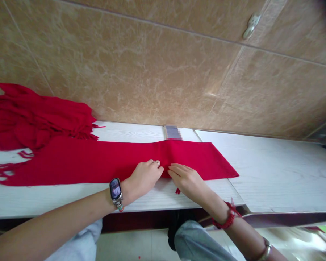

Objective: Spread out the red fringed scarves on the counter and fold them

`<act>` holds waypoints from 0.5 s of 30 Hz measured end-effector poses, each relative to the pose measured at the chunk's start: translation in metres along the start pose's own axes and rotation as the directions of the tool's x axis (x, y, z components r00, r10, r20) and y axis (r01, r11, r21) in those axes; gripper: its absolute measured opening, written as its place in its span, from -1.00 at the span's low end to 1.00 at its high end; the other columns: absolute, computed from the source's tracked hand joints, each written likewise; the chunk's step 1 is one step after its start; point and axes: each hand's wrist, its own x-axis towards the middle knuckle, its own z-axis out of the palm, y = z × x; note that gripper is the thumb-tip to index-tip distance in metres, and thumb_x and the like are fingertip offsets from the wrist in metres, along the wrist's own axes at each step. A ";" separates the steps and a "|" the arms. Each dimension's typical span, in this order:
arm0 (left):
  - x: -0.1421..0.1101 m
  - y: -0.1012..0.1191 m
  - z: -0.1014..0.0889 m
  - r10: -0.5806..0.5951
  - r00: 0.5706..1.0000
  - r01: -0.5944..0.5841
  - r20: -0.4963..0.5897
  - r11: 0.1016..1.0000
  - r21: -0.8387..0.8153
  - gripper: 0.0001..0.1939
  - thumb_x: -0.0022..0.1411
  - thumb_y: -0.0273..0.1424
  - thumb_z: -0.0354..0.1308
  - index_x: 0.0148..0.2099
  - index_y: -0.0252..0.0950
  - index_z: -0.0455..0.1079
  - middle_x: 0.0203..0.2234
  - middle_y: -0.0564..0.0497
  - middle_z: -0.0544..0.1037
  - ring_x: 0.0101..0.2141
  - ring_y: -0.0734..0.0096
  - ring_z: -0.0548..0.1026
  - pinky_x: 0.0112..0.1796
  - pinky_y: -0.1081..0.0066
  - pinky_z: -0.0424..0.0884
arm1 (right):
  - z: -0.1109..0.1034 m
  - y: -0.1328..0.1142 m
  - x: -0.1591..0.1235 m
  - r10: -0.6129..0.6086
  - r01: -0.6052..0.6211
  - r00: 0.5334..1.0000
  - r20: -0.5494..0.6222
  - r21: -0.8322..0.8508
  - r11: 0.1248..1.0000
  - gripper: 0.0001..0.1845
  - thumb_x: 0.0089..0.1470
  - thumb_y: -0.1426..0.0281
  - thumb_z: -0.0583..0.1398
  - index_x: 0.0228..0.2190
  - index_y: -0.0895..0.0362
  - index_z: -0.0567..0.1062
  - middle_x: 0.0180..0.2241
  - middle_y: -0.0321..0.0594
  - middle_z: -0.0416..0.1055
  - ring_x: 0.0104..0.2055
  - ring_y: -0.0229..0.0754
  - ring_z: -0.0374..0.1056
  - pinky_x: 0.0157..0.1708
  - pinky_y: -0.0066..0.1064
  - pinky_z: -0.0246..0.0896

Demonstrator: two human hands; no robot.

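Lying lengthwise along a white table (282, 174), a red scarf (78, 159) stretches out flat before the person, a long band with a fringe (1, 172) at its left end and a slanted corner at its right. Both hands meet it around the middle of its near edge, just apart from each other. The left hand (146, 175) rests there with its fingers curled in against the cloth; whether they actually pinch it, I cannot tell. The right hand (188, 181) has its fingers close together and nearly straight, tips touching the scarf, the thumb hidden, so I cannot say whether it grips either. Between the two hands the cloth shows a soft crease running across the band. A small red tassel (178, 191) pokes out past the near edge, just beside the right hand. On the left wrist sits a watch (115, 188), and a ring (157, 164) circles a left finger; the right wrist wears a red bracelet (228, 219), with a bangle (266, 250) farther up the arm. Over to the left, a crumpled red heap (43, 116) lies by the tiled wall (125, 72), against the scarf's far edge. Behind the scarf's middle is a grey item (173, 132), too blurred to identify. A metal fitting (251, 26) is fixed to the wall. Jeans (203, 241) show below the table.
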 end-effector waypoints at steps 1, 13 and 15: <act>0.001 0.002 -0.001 -0.008 1.000 0.008 0.014 1.000 0.010 -0.78 0.16 -0.60 -0.04 -0.19 -0.34 0.37 -0.27 -0.10 0.47 -0.28 0.25 0.44 -0.35 0.35 0.42 | 0.000 0.000 -0.001 0.008 -0.008 1.000 -0.012 0.007 1.000 -0.80 0.06 0.61 0.04 -0.38 0.24 0.45 -0.34 -0.07 0.42 -0.25 -0.11 0.32 -0.21 -0.33 0.26; -0.012 0.006 0.008 0.037 0.982 -0.001 0.185 0.982 -0.190 -0.50 0.21 -0.55 -0.20 0.20 -0.30 0.04 0.21 -0.18 -0.01 0.18 0.02 -0.05 0.02 -0.07 0.10 | -0.001 0.004 -0.006 0.017 -0.015 1.000 -0.013 0.173 0.985 -0.77 0.09 0.57 0.01 -0.49 0.21 0.42 -0.43 -0.12 0.35 -0.31 -0.16 0.26 -0.24 -0.34 0.22; -0.012 0.005 0.008 0.052 0.975 0.005 0.215 0.967 -0.255 -0.55 0.27 -0.41 -0.19 0.20 -0.24 0.04 0.22 -0.14 -0.03 0.18 -0.04 -0.09 0.01 -0.16 0.04 | -0.007 0.008 -0.005 0.016 -0.024 0.999 0.033 0.255 0.967 -0.77 0.08 0.58 0.02 -0.49 0.20 0.43 -0.42 -0.13 0.36 -0.31 -0.18 0.27 -0.24 -0.37 0.23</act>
